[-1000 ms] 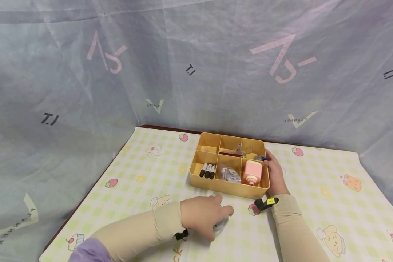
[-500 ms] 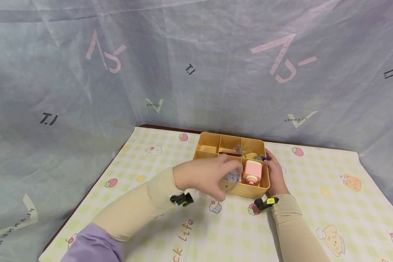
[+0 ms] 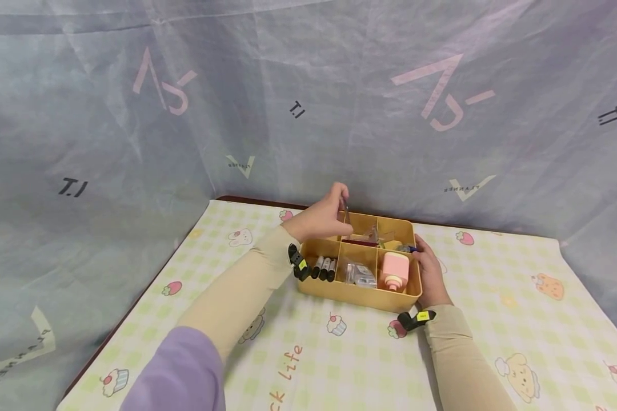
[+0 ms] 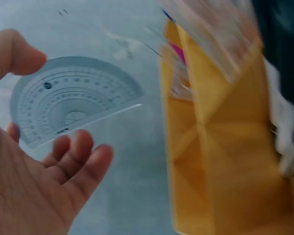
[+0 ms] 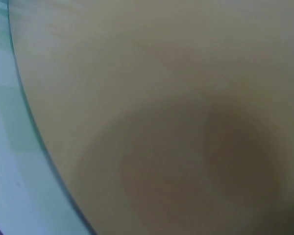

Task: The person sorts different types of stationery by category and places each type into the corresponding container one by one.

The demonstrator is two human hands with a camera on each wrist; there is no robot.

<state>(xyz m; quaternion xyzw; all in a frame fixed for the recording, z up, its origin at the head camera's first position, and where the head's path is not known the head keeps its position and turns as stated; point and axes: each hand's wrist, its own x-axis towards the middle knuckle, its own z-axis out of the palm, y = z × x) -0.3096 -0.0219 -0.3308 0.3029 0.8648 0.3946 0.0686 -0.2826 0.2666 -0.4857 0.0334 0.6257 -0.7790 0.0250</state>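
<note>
In the head view, my left hand [image 3: 323, 220] is over the back left compartment of a yellow divided organizer box [image 3: 357, 295]. It pinches a clear half-round protractor [image 4: 78, 98] by its edge, thumb and fingertips on opposite sides in the left wrist view. Seen from the head, the protractor stands nearly edge-on above the box. My right hand [image 3: 431, 274] grips the box's right wall near the back corner. A blurred tan surface [image 5: 161, 73] fills most of the right wrist view, so that hand's fingers are hidden there.
Front compartments hold several black-capped markers [image 3: 324, 267], a clear plastic item [image 3: 361, 275] and a pink bottle [image 3: 395, 267]. Behind lie clear pieces and a dark red strip [image 3: 360, 242]. The checked tablecloth [image 3: 349, 359] surrounds the box; a grey curtain [image 3: 308, 131] hangs close behind.
My left hand has carried the protractor from the tablecloth in front of the box, up across its front compartments, to the back left. My right hand has stayed at the box's right side.
</note>
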